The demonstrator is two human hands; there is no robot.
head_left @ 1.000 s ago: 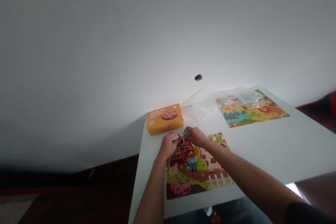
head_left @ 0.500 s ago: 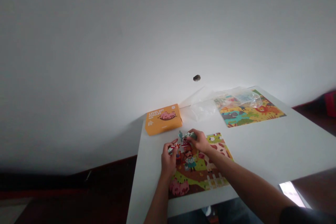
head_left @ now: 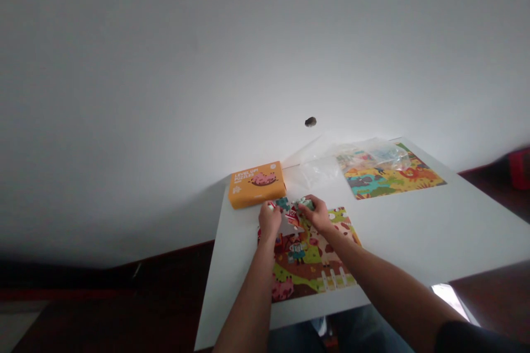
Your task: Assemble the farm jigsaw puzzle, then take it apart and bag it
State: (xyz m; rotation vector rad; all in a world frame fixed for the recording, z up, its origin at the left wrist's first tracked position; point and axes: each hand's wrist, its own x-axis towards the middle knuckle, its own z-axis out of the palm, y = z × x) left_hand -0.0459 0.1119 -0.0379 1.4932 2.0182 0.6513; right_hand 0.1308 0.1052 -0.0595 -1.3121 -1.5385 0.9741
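A colourful farm jigsaw puzzle (head_left: 314, 259) lies on the white table (head_left: 414, 231) in front of me. My left hand (head_left: 269, 222) and my right hand (head_left: 317, 214) are both at its far left corner. Between them they hold a lifted cluster of puzzle pieces (head_left: 289, 215) with a red barn picture, tilted up off the puzzle. The fingers of both hands are pinched on this cluster's edges. An orange puzzle box (head_left: 256, 183) sits just beyond my hands.
A second finished puzzle with animals (head_left: 393, 179) lies at the far right of the table, partly under a clear plastic bag (head_left: 327, 168). A dark spot (head_left: 310, 121) marks the white wall. Dark floor lies left of the table edge.
My hands have moved slightly farther away towards the orange box. The cluster of pieces is now lifted higher between both hands.
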